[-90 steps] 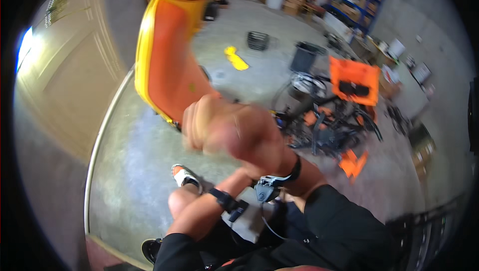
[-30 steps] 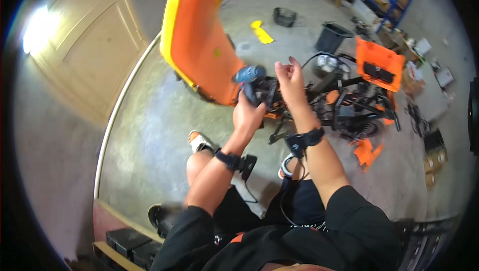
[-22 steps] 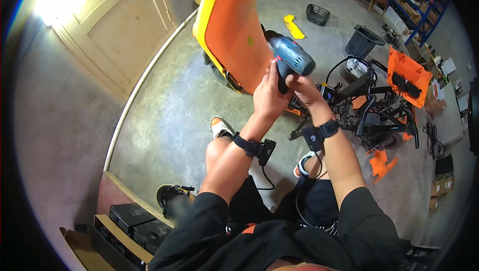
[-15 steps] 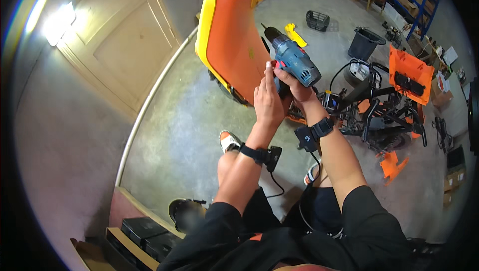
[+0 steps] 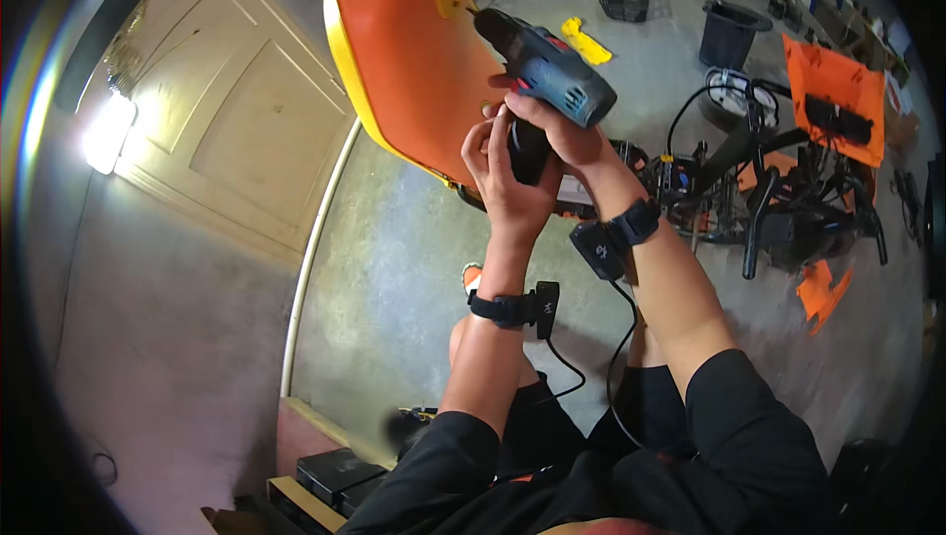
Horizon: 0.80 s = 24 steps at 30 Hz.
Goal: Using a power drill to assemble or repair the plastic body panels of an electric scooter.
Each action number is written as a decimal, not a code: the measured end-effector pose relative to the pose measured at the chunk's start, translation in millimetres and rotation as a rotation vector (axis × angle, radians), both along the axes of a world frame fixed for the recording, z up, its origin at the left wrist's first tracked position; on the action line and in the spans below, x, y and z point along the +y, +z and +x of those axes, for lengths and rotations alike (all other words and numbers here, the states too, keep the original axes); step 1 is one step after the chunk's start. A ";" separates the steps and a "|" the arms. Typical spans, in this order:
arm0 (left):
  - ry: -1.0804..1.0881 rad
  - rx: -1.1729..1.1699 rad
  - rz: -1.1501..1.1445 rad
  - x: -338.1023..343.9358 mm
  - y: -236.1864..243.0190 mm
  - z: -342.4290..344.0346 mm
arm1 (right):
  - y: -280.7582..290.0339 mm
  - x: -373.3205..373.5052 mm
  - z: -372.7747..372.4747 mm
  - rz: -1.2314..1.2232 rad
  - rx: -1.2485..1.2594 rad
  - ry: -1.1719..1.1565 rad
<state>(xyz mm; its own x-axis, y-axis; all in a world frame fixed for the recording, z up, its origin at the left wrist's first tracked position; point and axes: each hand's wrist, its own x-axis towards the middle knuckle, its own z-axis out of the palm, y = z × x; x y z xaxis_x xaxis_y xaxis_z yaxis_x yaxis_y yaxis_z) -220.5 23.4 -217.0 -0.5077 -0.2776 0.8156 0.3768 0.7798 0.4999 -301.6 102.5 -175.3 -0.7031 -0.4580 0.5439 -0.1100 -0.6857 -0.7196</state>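
Observation:
A blue-grey cordless drill with a black chuck is in my right hand, whose fingers wrap its handle. The drill points forward and to the left. My left hand cups the black lower part of the handle, fingers bent and thumb side against it; its exact contact is partly hidden. Just beyond both hands stands a large curved orange-and-yellow seat-like piece. The drill's tip is in front of its right edge in the picture, and I cannot tell whether they touch.
To the right lies a partly stripped black vehicle frame with an orange panel. Beyond are a yellow part, a black basket and a black bin. A door is at left; black boxes sit lower left.
My view has shifted, so the seat-like piece appears farther left. The drill and both hands have turned slightly. My left fingers, straight before, are now bent beside the handle.

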 end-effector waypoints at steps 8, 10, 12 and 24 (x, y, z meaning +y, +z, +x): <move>-0.323 -0.204 0.606 2.4 -21.1 4.7 | 7.4 12.5 -30.7 -0.164 -0.167 0.015; -0.308 -0.257 0.617 1.9 -22.9 1.9 | 8.8 13.3 -33.9 -0.211 -0.297 0.090; -0.424 -0.317 0.724 2.4 -22.5 1.3 | 9.2 11.9 -34.9 -0.191 -0.266 0.096; -0.395 -0.241 0.888 11.5 -33.9 -3.9 | 5.4 3.5 -38.0 -0.154 -0.255 0.151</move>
